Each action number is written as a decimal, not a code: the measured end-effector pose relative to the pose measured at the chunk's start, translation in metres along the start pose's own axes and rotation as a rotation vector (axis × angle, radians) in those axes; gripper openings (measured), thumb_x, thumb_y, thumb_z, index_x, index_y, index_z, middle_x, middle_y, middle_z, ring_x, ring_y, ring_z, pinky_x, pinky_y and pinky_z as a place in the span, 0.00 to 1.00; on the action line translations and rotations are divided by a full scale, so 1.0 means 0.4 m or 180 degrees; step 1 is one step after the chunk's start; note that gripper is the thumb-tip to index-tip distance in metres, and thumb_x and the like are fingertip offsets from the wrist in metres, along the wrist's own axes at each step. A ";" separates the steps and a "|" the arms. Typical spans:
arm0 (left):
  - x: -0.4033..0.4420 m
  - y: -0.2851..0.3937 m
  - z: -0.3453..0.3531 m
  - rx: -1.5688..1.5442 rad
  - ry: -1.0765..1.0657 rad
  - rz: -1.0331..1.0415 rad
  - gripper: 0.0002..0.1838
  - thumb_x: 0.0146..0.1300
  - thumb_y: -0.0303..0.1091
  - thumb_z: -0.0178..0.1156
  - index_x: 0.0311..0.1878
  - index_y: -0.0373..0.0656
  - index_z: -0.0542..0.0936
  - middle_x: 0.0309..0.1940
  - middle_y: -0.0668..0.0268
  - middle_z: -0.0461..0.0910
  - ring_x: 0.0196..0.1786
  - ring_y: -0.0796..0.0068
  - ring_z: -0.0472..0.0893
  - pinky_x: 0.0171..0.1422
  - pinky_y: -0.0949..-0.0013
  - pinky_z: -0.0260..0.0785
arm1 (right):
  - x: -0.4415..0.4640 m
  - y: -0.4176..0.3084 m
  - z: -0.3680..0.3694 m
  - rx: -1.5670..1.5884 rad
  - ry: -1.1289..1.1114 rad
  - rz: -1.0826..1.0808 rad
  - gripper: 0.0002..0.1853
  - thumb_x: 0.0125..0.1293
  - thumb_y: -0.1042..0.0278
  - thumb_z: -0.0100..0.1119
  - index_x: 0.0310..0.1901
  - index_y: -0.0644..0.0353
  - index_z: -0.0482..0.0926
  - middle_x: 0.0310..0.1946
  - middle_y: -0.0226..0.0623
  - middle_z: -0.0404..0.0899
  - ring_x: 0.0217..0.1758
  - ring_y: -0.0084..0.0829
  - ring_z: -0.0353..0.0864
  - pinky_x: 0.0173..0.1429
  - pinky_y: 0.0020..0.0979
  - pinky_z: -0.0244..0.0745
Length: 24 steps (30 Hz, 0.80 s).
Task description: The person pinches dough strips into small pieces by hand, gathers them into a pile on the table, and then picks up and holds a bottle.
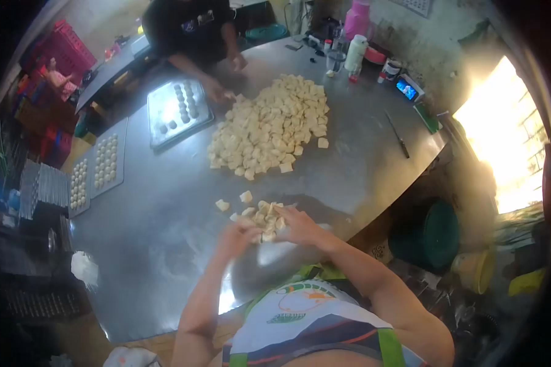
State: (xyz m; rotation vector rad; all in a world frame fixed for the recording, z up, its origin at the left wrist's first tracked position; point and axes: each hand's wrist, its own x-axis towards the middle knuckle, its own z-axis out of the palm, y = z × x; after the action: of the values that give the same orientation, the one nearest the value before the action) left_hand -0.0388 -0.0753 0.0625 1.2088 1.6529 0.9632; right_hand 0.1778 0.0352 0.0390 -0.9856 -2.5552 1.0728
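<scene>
A small heap of pale dough pieces (264, 215) lies on the metal table close in front of me, between my hands. My right hand (298, 226) rests against the heap's right side, its fingers stretched over the nearest pieces. On the left side, my left hand (240, 237) touches or nearly touches the heap; motion smears its fingers, so I cannot see whether it holds a piece. Just beyond it, a few loose dough pieces (222, 205) sit apart. Farther off is a large pile of cut dough pieces (272, 122).
Across the table (165, 244), a co-worker's hand (220, 92) is between the large pile and a tray (159, 110) with rows of dough balls. Filled trays (119, 165) stand at left. A knife (398, 136), bottles (355, 54) and a lit phone (406, 89) lie to the right.
</scene>
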 end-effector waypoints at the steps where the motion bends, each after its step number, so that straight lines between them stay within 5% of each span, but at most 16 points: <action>1: 0.024 -0.046 -0.071 0.0179 0.0142 -0.0416 0.21 0.53 0.37 0.75 0.47 0.38 0.81 0.43 0.54 0.83 0.49 0.57 0.83 0.56 0.60 0.74 | -0.011 0.014 0.015 0.0030 -0.0052 0.0038 0.44 0.53 0.47 0.74 0.70 0.55 0.67 0.60 0.52 0.75 0.60 0.52 0.77 0.57 0.46 0.77; 3: 0.047 -0.161 -0.165 0.1062 0.0256 -0.0508 0.30 0.47 0.38 0.78 0.52 0.38 0.78 0.50 0.52 0.79 0.55 0.55 0.79 0.59 0.58 0.73 | -0.032 0.059 0.043 0.0616 -0.0204 0.0599 0.53 0.50 0.50 0.76 0.75 0.54 0.58 0.71 0.51 0.63 0.66 0.54 0.72 0.63 0.47 0.74; 5: 0.075 -0.261 -0.171 0.1937 0.0389 -0.0588 0.39 0.41 0.39 0.81 0.57 0.38 0.74 0.56 0.50 0.75 0.61 0.52 0.75 0.62 0.56 0.72 | -0.064 0.094 0.132 0.0053 -0.0052 0.0578 0.53 0.49 0.52 0.77 0.75 0.53 0.58 0.71 0.50 0.61 0.65 0.55 0.72 0.63 0.47 0.75; 7: 0.131 -0.325 -0.129 0.1971 0.0236 0.0437 0.50 0.30 0.40 0.85 0.59 0.37 0.69 0.61 0.48 0.65 0.65 0.46 0.67 0.69 0.52 0.65 | -0.002 0.092 0.175 -0.0511 0.0162 0.0521 0.54 0.47 0.53 0.78 0.74 0.52 0.57 0.72 0.50 0.60 0.65 0.56 0.72 0.63 0.48 0.75; 11: 0.269 -0.259 -0.050 0.1005 -0.0363 0.0407 0.42 0.41 0.32 0.76 0.63 0.40 0.68 0.58 0.45 0.68 0.66 0.43 0.66 0.69 0.47 0.63 | 0.288 -0.046 0.151 -0.0240 -0.0532 0.0598 0.52 0.45 0.58 0.79 0.73 0.48 0.59 0.68 0.47 0.63 0.62 0.54 0.75 0.60 0.48 0.76; 13: 0.331 -0.275 -0.117 0.1084 -0.0594 0.0673 0.38 0.47 0.26 0.71 0.64 0.40 0.66 0.60 0.50 0.68 0.67 0.50 0.68 0.70 0.53 0.64 | 0.389 -0.008 0.129 -0.0384 -0.0315 -0.0528 0.48 0.48 0.59 0.76 0.72 0.48 0.61 0.66 0.47 0.66 0.62 0.51 0.76 0.59 0.46 0.77; 15: 0.355 -0.208 -0.203 -0.0305 -0.0173 0.0410 0.40 0.50 0.21 0.69 0.66 0.42 0.62 0.63 0.53 0.64 0.65 0.55 0.71 0.65 0.57 0.71 | 0.491 -0.025 0.092 -0.0547 0.0119 -0.0868 0.47 0.51 0.60 0.74 0.74 0.46 0.61 0.65 0.46 0.68 0.65 0.48 0.74 0.59 0.45 0.77; 19: 0.374 -0.071 -0.325 -0.0795 0.0288 0.1100 0.44 0.55 0.16 0.65 0.74 0.42 0.56 0.76 0.56 0.50 0.74 0.55 0.63 0.66 0.56 0.73 | 0.574 -0.138 -0.047 -0.0681 0.1293 -0.0858 0.46 0.55 0.64 0.67 0.76 0.49 0.57 0.70 0.47 0.63 0.67 0.49 0.72 0.62 0.45 0.75; 21: 0.355 -0.035 -0.309 -0.0245 0.0779 0.0572 0.42 0.59 0.14 0.61 0.75 0.43 0.55 0.78 0.57 0.49 0.77 0.55 0.60 0.69 0.58 0.70 | 0.552 -0.122 -0.099 -0.0737 0.2027 -0.0704 0.44 0.58 0.66 0.64 0.77 0.51 0.56 0.72 0.48 0.61 0.67 0.51 0.72 0.64 0.47 0.73; 24: 0.356 -0.268 -0.250 -0.0389 0.0381 0.0234 0.32 0.67 0.28 0.59 0.74 0.42 0.62 0.71 0.57 0.63 0.68 0.57 0.70 0.65 0.60 0.70 | 0.443 -0.056 -0.058 -0.0384 0.1431 -0.0770 0.36 0.61 0.68 0.61 0.72 0.58 0.63 0.65 0.53 0.69 0.67 0.57 0.70 0.70 0.49 0.66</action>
State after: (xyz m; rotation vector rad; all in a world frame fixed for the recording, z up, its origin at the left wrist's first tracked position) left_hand -0.1902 0.0272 -0.0290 1.1555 1.6256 1.1854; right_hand 0.0420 0.1515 0.0587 -0.8056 -2.3062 0.5618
